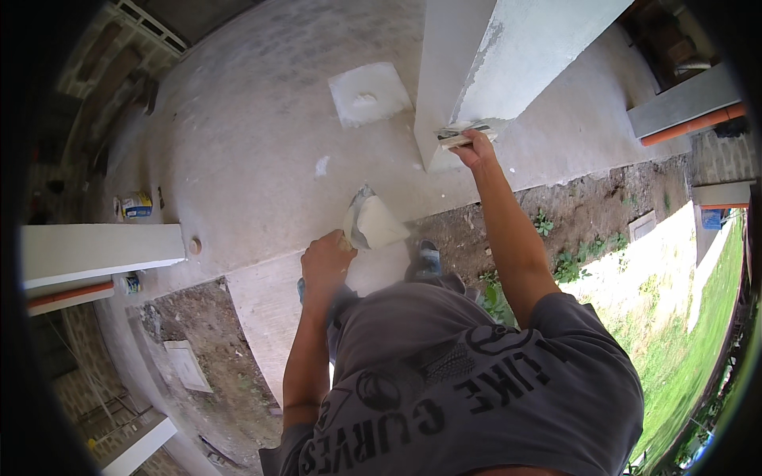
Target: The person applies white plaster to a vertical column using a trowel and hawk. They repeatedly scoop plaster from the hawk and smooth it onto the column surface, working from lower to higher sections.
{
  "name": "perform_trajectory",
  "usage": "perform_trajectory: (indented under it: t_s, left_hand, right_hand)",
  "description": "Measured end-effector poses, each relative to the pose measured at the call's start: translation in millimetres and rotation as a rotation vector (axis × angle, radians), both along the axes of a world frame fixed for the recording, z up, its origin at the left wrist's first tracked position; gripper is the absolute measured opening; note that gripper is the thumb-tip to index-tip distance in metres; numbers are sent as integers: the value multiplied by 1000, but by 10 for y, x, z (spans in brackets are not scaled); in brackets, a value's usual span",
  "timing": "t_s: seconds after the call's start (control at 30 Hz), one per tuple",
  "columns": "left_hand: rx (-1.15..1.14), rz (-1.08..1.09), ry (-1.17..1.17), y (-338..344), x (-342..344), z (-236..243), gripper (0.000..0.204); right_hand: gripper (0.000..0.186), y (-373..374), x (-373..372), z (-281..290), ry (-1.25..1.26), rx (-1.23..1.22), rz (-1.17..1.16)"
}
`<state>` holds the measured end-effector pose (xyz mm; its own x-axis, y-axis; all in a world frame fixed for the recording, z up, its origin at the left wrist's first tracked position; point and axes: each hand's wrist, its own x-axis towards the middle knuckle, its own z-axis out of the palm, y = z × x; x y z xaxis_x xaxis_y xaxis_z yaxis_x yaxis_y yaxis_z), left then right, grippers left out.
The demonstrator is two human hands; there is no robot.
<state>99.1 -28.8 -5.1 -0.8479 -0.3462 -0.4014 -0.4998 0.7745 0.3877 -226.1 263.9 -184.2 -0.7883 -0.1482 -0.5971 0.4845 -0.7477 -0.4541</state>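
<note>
In the head view, we look down on the right hand stretched out ahead and a little to the right, at the foot of a tall, square-edged, pale grey-white pillar. Its fingers are closed around a thin, flat, paste-smeared blade, set crosswise over the pillar's lower part; we cannot tell whether the blade's edge touches the surface.

The pillar is what the work centres on, and it lies forward and to the right of both hands. Its long axis runs from that foot out toward the upper right of the view, so the blade lies across it. The right hand is clearly the nearer one.

The left hand sits lower and closer to the body, well apart from the pillar. We see it curled shut on a broad grey metal scraper, whose face carries a thick, smooth heap of white paste and points away from the body. Beyond it, a white square board with a small pale lump lies on the grey concrete floor, left of the pillar.
</note>
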Motion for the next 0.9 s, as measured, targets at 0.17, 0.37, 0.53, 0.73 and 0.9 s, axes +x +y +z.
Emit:
perform_trajectory:
  t_s: [0.17,0.37,0.53,0.73,0.9]
  left_hand:
    - [2,-23,39,-161,82,-182,29]
    - [10,-89,133,-289,-70,-333,30]
    - [10,-179,205,-266,-354,-253,30]
    - [30,-237,326,-55,-804,168,39]
    - [35,-237,393,123,-1070,625,40]
  right_hand:
    - [65,72,0,889,82,96,6]
    - [59,70,0,2740,263,103,-120]
    - [40,42,72,4024,432,106,-160]
    - [34,-6,857,3860,737,277,-113]
    - [44,-12,1805,3133,1367,1056,265]
